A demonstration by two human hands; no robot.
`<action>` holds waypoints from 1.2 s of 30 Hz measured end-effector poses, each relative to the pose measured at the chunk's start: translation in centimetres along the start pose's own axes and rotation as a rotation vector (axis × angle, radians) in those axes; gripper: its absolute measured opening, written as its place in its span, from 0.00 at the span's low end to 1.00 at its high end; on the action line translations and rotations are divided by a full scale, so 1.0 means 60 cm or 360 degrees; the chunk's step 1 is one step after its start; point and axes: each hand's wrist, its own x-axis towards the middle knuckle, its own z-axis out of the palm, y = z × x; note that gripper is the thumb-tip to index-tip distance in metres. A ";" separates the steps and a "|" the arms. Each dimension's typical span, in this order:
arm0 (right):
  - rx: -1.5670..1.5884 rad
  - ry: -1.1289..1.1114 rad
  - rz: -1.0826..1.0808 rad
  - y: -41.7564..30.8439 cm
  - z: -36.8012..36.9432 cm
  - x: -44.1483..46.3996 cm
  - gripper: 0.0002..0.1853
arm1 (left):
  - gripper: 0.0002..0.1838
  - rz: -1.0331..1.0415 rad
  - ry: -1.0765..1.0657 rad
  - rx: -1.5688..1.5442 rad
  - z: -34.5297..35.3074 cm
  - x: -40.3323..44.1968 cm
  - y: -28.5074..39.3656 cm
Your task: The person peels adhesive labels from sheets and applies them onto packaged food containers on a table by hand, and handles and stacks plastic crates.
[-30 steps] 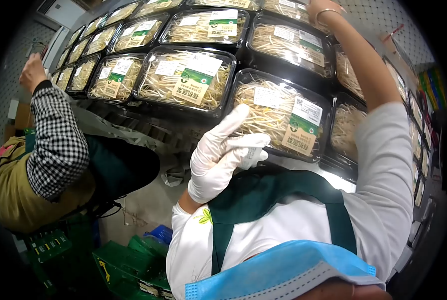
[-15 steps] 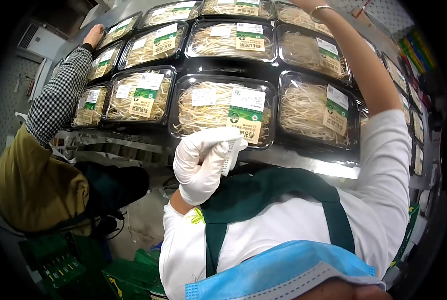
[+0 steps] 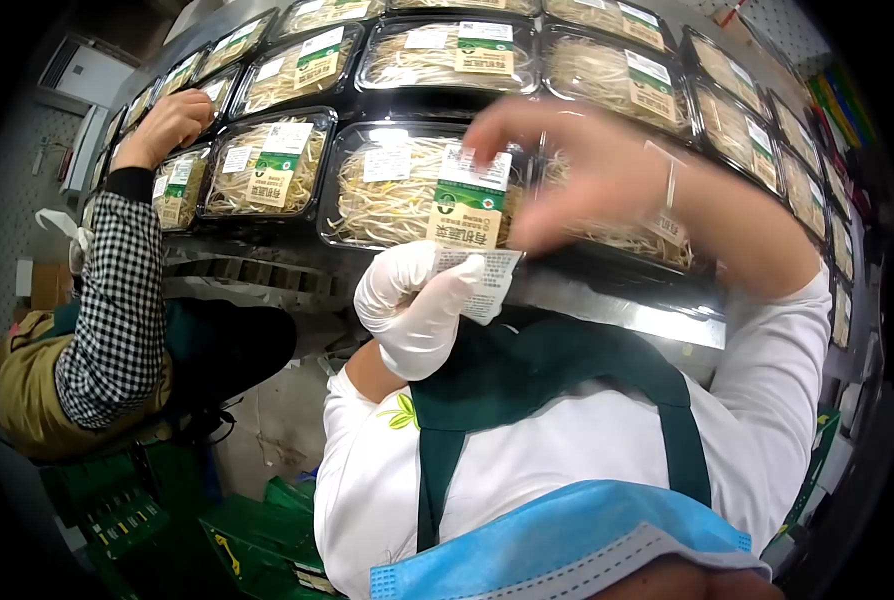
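My left hand [image 3: 417,310], in a white glove, is closed on a small stack of printed labels [image 3: 487,285]. It is just in front of a black tray of bean sprouts [image 3: 377,205], which has a clear lid, a green-and-tan label and a white sticker. My bare right hand [image 3: 577,170], blurred by motion, passes over the trays right of that one. Its thumb and fingers are apart, and nothing shows between them. A bracelet [image 3: 669,185] is on that wrist. Beneath the hand, another sprout tray [image 3: 622,240] is partly hidden.
Rows of similar sprout trays [image 3: 447,55] cover the metal table [image 3: 657,318]. At the left, a co-worker's bare hand [image 3: 172,125] with a checkered sleeve [image 3: 117,300] reaches over the smaller-looking trays. Green crates [image 3: 267,545] stand on the floor at the lower left.
My right hand has come back from the far rows toward my left hand. The labels in my left hand now face up more fully. The co-worker's hand has moved nearer.
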 end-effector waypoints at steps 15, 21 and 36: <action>-0.1737 0.0653 0.0837 0.205 -0.106 0.011 0.19 | 0.08 0.0126 -0.0479 0.0310 -0.023 -0.010 -0.013; -0.1096 0.0700 0.1408 0.177 -0.128 -0.045 0.20 | 0.12 -0.0325 -0.0327 0.0168 -0.018 -0.027 0.022; -0.1164 0.0668 0.0715 0.066 0.039 -0.081 0.15 | 0.08 0.0246 -0.0822 0.0797 -0.055 -0.014 -0.015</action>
